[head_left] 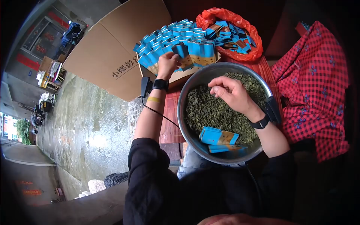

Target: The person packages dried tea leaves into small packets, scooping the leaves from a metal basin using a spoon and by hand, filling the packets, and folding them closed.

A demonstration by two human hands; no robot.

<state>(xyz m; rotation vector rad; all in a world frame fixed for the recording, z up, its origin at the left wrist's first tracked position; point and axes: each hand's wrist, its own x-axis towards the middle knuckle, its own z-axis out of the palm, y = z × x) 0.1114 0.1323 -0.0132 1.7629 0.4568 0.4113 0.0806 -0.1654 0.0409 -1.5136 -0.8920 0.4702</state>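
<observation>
My left hand (pixel 168 65) is at the near edge of an open cardboard box (pixel 182 76) filled with upright blue-and-gold packets (pixel 200 50). Its fingers are closed at a darker blue packet (pixel 181 52) in the front row. Over a round metal basin (pixel 182 100) of dried green tea leaves (pixel 210 112) hovers my right hand (pixel 232 93), fingers curled and pinched together. Whatever may be between them is hidden. Several flat blue-and-gold packets (pixel 219 136) lie on the leaves at the basin's near side.
A red plastic bag (pixel 245 56) holding more blue packets stands behind the basin on a reddish wooden table (pixel 170 120). The box's large cardboard flap (pixel 112 48) leans left. Red checked cloth (pixel 313 90) hangs at right. A black cable (pixel 159 113) runs from a device near my left wrist.
</observation>
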